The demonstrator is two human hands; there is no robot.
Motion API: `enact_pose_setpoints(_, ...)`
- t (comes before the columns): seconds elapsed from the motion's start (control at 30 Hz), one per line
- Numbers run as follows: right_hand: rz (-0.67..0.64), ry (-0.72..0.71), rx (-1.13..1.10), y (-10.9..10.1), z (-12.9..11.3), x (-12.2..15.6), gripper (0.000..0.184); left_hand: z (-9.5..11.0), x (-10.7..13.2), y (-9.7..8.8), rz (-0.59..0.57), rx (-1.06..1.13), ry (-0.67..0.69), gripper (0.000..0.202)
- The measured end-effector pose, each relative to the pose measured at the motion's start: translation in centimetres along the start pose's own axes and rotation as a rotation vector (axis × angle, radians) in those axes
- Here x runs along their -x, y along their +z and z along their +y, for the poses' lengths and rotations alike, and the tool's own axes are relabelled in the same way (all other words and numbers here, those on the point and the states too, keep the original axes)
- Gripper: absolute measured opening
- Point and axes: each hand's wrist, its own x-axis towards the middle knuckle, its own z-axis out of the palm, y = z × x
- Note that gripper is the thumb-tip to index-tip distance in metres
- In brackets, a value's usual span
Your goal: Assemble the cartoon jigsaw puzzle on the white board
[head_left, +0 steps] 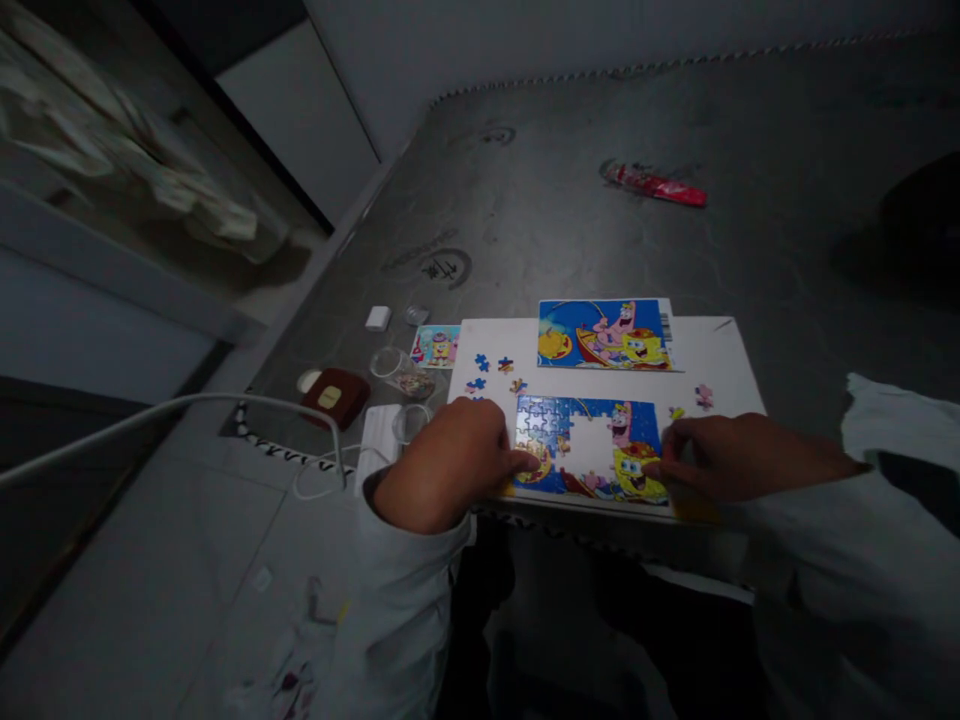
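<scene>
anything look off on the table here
The picture card overhangs the far edge of the white board, so it isn't sitting squarely on it. The jigsaw puzzle also has a large white gap in its middle, with loose pieces lying nearby.

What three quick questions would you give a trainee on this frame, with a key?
1. True or false: the picture card lies farther from the person than the jigsaw puzzle.
2. Which of these lies on the dark table top beyond the white board? A) a red tube B) a pair of scissors C) a coffee mug
3. Which hand's fingers touch the puzzle beside the SpongeBob figure?

Key: 1. True 2. A 3. The right hand
</scene>
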Motion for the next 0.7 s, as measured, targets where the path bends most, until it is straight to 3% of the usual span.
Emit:
enact_pose_setpoints(0.1, -0.184, 0.085, 0.018, -1.3, -0.8, 0.0, 0.035, -0.3, 0.3, -0.5, 0.052, 0.031, -0.039, 0.031)
enact_pose_setpoints(0.27, -0.217, 0.111, 0.012, -3.0, -1.5, -0.1, 0.037, -1.3, 0.1, -1.4, 0.373, 0.055, -0.113, 0.018)
enact_pose_setpoints(0.37, -0.185, 0.061, 0.004, -2.8, -1.0, -0.3, 0.038, -1.8, -0.6, -1.2, 0.512, 0.075, -0.035, 0.016)
enact_pose_setpoints(0.47, -0.158, 0.037, -0.009, -2.1, -0.1, -0.8, 0.043, -2.2, -1.4, -0.6, 0.535, 0.05, 0.048, 0.02)
enact_pose_setpoints(0.6, -0.144, 0.003, -0.032, -1.2, 0.9, -1.5, 0.05, -2.6, -2.3, 0.1, 0.555, 0.036, 0.018, 0.021)
enact_pose_setpoints(0.7, -0.141, 0.01, -0.03, -1.1, 1.2, -1.6, 0.05, -2.5, -3.1, 0.3, 0.612, 0.065, 0.071, 0.025)
